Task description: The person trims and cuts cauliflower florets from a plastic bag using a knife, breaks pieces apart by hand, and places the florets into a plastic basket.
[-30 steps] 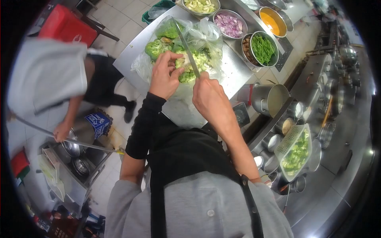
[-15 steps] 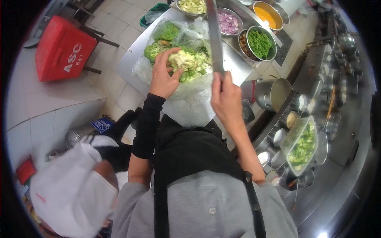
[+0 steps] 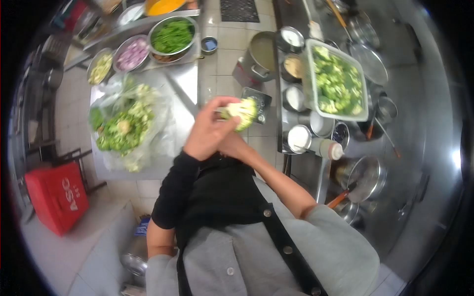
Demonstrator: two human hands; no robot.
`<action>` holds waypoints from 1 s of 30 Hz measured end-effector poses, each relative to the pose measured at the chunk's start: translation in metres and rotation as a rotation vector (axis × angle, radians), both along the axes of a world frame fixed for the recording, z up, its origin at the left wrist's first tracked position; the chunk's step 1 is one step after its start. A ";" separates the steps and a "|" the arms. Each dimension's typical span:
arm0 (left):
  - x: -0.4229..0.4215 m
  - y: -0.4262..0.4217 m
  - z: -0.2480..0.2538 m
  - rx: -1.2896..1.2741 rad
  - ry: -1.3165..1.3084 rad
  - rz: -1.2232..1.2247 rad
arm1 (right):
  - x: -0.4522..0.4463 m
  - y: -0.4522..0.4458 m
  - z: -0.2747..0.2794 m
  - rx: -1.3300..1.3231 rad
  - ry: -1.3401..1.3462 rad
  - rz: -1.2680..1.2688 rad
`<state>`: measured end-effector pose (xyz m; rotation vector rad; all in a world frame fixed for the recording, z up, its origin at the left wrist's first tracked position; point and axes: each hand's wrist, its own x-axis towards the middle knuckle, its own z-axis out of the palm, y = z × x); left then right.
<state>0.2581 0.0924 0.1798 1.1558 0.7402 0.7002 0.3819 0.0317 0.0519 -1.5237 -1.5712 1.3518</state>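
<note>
Between its thumb and fingers, my left hand [image 3: 212,129] holds a cut broccoli piece [image 3: 242,113] over the floor gap between the table and the stove counter. Behind and below it is my right hand [image 3: 233,147], mostly hidden by the left. The knife [image 3: 181,94] runs up and left from behind my left hand, over the edge of the metal table [image 3: 111,170]; its handle is hidden, as are my right fingers. On that table, a clear plastic bag [image 3: 154,143] lies open with broccoli heads [image 3: 123,129] on it.
A basket of cut broccoli [image 3: 338,81] stands on the stove counter [image 3: 414,148], beside seasoning containers [image 3: 299,138]. Bowls of green vegetables [image 3: 172,35] and chopped onion [image 3: 132,53] line the table's far end. A large pot [image 3: 261,56] and a red box [image 3: 58,197] are nearby.
My view and body have turned right, toward the stove counter. My left hand has lifted a broccoli piece off the pile; the knife has moved low behind it. The other person is no longer in view.
</note>
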 end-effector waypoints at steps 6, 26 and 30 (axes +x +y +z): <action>0.186 -0.025 -0.031 0.304 0.198 -0.288 | 0.030 -0.031 0.033 0.146 -0.242 0.025; 0.435 -0.061 -0.051 1.417 0.440 -0.246 | 0.114 -0.089 0.013 0.077 0.348 -0.102; 0.343 -0.053 0.028 1.247 0.325 -0.165 | 0.134 -0.057 0.070 0.023 -0.070 0.182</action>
